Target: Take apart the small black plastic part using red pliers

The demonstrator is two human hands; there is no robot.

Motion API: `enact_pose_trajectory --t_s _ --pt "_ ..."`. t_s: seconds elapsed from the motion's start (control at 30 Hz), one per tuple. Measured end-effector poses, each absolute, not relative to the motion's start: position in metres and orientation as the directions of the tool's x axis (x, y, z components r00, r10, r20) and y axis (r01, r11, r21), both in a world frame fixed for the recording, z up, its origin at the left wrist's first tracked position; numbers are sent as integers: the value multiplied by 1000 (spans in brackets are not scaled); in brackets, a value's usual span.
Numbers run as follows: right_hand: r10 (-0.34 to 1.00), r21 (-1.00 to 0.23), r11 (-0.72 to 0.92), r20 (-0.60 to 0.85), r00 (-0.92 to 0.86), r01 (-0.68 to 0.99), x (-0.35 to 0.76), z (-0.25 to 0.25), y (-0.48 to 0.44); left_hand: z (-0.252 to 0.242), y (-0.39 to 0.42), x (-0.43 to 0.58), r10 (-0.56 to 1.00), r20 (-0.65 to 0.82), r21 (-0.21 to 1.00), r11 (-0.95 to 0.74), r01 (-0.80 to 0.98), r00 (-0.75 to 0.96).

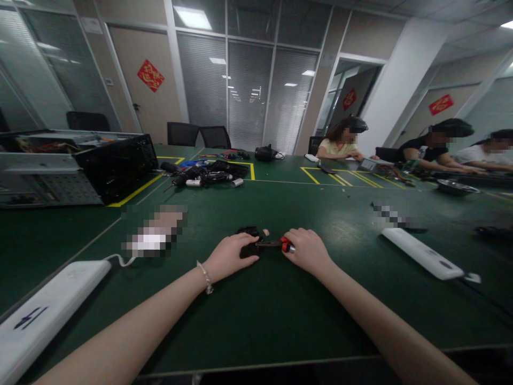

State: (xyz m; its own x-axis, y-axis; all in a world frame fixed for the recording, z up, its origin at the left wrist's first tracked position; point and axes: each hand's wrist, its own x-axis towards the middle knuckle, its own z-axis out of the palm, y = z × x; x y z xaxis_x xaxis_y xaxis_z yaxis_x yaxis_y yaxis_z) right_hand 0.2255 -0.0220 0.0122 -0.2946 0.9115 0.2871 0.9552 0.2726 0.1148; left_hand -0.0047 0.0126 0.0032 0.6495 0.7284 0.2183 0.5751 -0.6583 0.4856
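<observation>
Green tabletop: near edge beneath your forearms, open surface between it and your hands. Black part: ahead of you, pinched in your left hand. Red-handled tool: gripped in your right hand, tip at the part. White bars: one left, one right, both well apart from your hands.

A slim, pale silvery bracelet with a knobbly lower end circles the left hand's wrist; the right hand and both forearms are bare.
</observation>
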Motion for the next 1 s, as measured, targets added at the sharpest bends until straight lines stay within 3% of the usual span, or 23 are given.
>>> enact_pose_trajectory --t_s 1.0 --pt "918 124 264 271 -289 956 223 14 -22 5 11 -3 728 237 492 -661 567 643"
